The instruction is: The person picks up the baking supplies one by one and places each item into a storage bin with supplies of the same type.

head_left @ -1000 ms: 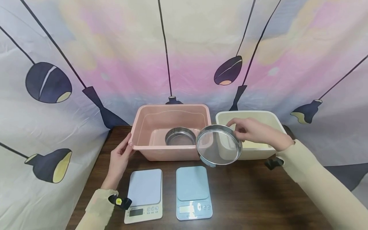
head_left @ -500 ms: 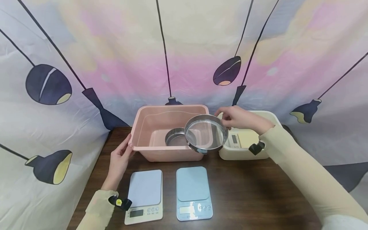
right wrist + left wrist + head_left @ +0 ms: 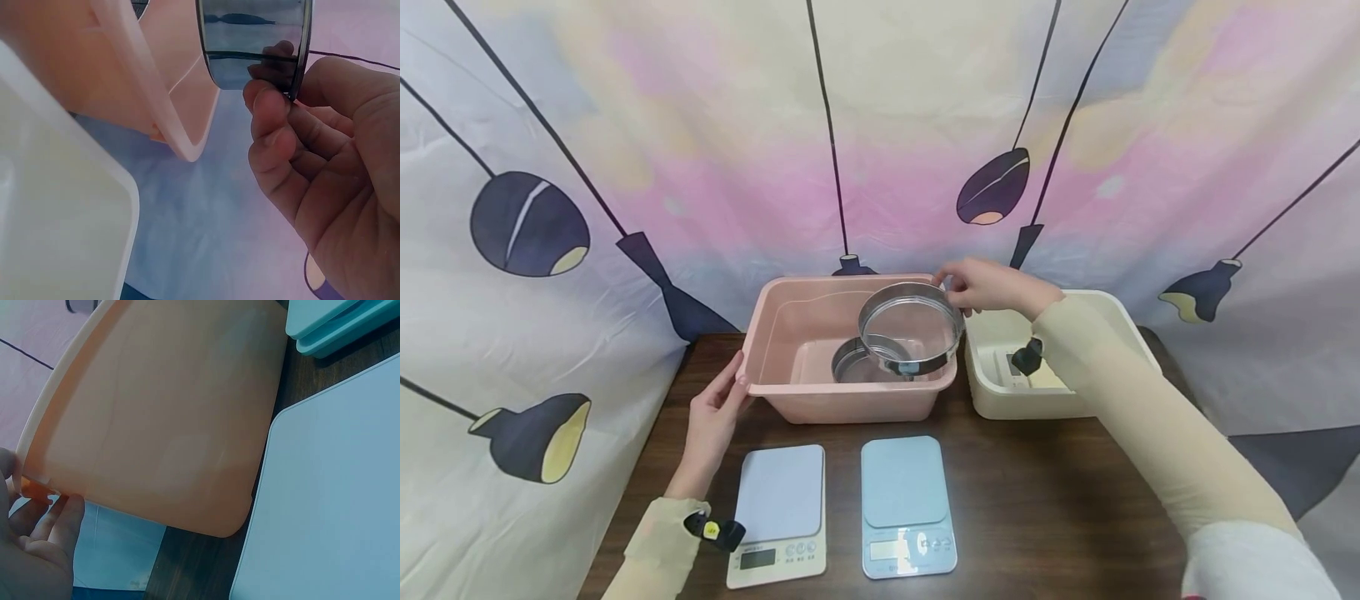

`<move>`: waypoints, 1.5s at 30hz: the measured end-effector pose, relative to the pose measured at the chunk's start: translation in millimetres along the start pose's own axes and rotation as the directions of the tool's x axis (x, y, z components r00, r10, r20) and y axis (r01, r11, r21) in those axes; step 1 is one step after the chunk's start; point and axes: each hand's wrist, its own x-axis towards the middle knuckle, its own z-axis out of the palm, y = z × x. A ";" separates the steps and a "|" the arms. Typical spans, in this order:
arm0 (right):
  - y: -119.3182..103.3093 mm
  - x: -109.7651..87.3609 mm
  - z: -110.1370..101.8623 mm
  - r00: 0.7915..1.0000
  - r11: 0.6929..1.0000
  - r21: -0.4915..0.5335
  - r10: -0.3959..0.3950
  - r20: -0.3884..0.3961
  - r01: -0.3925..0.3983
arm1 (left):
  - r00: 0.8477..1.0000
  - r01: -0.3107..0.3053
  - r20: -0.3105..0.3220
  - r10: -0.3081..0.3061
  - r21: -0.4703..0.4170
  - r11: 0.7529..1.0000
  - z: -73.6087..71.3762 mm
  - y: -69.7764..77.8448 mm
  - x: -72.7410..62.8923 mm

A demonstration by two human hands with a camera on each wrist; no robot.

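Note:
My right hand (image 3: 992, 286) pinches the rim of a round metal sieve (image 3: 916, 364), which hangs tilted over the right part of the pink basin (image 3: 842, 404). Through its mesh a second metal sieve (image 3: 848, 360) shows, lying inside the basin. In the right wrist view, thumb and fingers close on the polished side wall of the held sieve (image 3: 234, 40). At the basin's left front corner my left hand (image 3: 712, 421) grips the rim, its thumb on one side and its fingers under the lip, as the left wrist view shows.
A cream basin (image 3: 1030, 406) stands right of the pink one, with a kitchen scale (image 3: 1048, 377) inside, partly hidden by my sleeve. In front lie a white kitchen scale (image 3: 780, 492) and a blue kitchen scale (image 3: 904, 483) on the dark wooden table (image 3: 1037, 508). A patterned curtain hangs behind.
My right hand has carried the sieve leftward and a little away from me, from between the two basins to over the pink one. My left hand has stayed on the basin's corner.

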 end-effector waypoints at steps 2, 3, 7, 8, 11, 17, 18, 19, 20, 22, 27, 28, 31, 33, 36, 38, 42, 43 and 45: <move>-1.1 8.0 -0.3 1.000 1.000 0.005 -0.002 0.003 0.002 | 1.000 -0.004 0.002 0.004 -0.005 1.000 -0.5 0.1 -0.1; -1.4 12.0 -0.3 1.000 1.000 0.008 -0.001 0.003 0.001 | 1.000 -0.005 0.001 0.005 -0.004 1.000 -0.7 0.1 -0.1; -2.8 27.2 0.5 1.000 1.000 0.024 0.000 0.012 0.000 | 1.000 -0.004 -0.004 0.004 -0.012 1.000 -1.2 0.4 0.5; -3.2 30.8 1.1 1.000 0.999 0.034 0.002 0.016 -0.002 | 1.000 -0.001 -0.007 0.001 -0.010 1.000 -1.2 0.4 0.6; -4.6 41.7 3.8 1.000 0.999 0.050 0.003 0.026 -0.004 | 1.000 0.005 -0.011 -0.005 -0.015 1.000 -1.1 0.7 0.7; -7.2 60.1 11.6 0.999 0.997 0.075 0.027 0.024 -0.029 | 1.000 -0.006 -0.006 0.006 -0.025 1.000 -0.6 0.9 1.5; -7.6 62.9 13.2 0.999 0.996 0.077 0.034 0.024 -0.036 | 1.000 -0.009 -0.006 0.009 -0.030 1.000 -0.5 0.9 1.6; -7.8 65.5 14.9 0.999 0.996 0.078 0.038 0.025 -0.040 | 1.000 -0.011 -0.008 0.011 -0.032 0.999 -0.5 1.0 1.6; -8.1 68.0 16.7 0.999 0.996 0.079 0.041 0.027 -0.043 | 1.000 -0.013 -0.010 0.012 -0.034 0.999 -0.6 1.1 1.6; -8.0 72.8 20.4 0.998 0.995 0.083 0.045 0.037 -0.048 | 1.000 -0.013 -0.014 0.012 -0.041 0.999 -0.8 1.5 1.3; -6.7 82.5 29.2 0.996 0.995 0.078 0.058 0.071 -0.063 | 1.000 -0.010 -0.012 0.009 -0.042 0.999 -0.8 2.7 0.6; -6.4 83.9 30.7 0.995 0.995 0.073 0.059 0.078 -0.065 | 1.000 -0.011 -0.012 0.011 -0.045 0.999 -0.7 2.3 1.0; -4.7 89.0 36.5 0.992 0.994 0.066 0.081 0.101 -0.087 | 1.000 -0.015 -0.011 0.015 -0.046 0.999 -0.4 1.0 1.8; -3.2 91.9 40.9 0.988 0.992 0.075 0.097 0.122 -0.106 | 1.000 -0.017 -0.010 0.017 -0.040 0.999 -0.3 0.2 2.2; -2.3 94.3 46.6 0.980 0.987 0.077 0.130 0.148 -0.142 | 1.000 -0.022 -0.001 0.022 -0.036 0.999 -0.1 -0.2 2.4; -2.3 95.6 49.7 0.975 0.985 0.061 0.147 0.165 -0.159 | 1.000 -0.025 0.005 0.026 -0.038 0.999 0.0 -0.3 2.5; -3.0 97.5 54.9 0.966 0.982 0.026 0.180 0.186 -0.188 | 1.000 -0.026 0.003 0.027 -0.040 0.999 0.0 -0.4 1.8; -3.3 98.0 56.1 0.964 0.980 0.025 0.187 0.190 -0.195 | 1.000 -0.025 0.001 0.025 -0.039 0.999 -0.2 -0.5 1.6; -3.2 98.8 58.6 0.959 0.977 0.039 0.198 0.205 -0.210 | 1.000 -0.022 -0.002 0.022 -0.036 0.999 -0.6 -0.6 1.1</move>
